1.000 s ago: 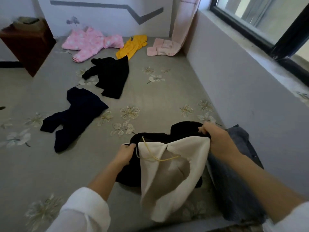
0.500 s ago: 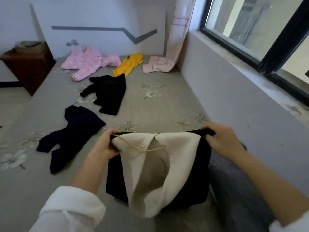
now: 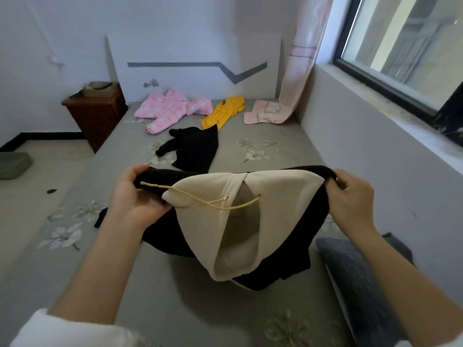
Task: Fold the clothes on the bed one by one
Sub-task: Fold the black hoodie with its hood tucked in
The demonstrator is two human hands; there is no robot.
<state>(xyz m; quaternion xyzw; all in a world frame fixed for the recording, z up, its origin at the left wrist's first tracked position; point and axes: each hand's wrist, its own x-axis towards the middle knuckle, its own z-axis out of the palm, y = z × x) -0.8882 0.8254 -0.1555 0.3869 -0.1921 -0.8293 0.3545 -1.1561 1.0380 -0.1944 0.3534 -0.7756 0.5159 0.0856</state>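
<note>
I hold a black hoodie (image 3: 295, 251) with a cream-lined hood and a yellow drawstring up over the grey flowered bed (image 3: 140, 266). My left hand (image 3: 135, 196) grips its left shoulder and my right hand (image 3: 350, 196) grips its right shoulder, stretching the top edge between them. The cream hood hangs down in front of the black body. Farther up the bed lie a black garment (image 3: 195, 146), a pink padded suit (image 3: 170, 108) and a yellow garment (image 3: 225, 111). A dark navy garment (image 3: 101, 217) is mostly hidden behind my left wrist.
A grey-blue garment (image 3: 355, 276) lies at my right by the wall under the window. A pink curtain (image 3: 295, 78) hangs down onto the bed's far right corner. A brown nightstand (image 3: 97, 113) stands at the far left of the bed.
Both hands have lifted the hoodie off the bed and pulled it wider. My view has tilted up, showing more of the wall and window.
</note>
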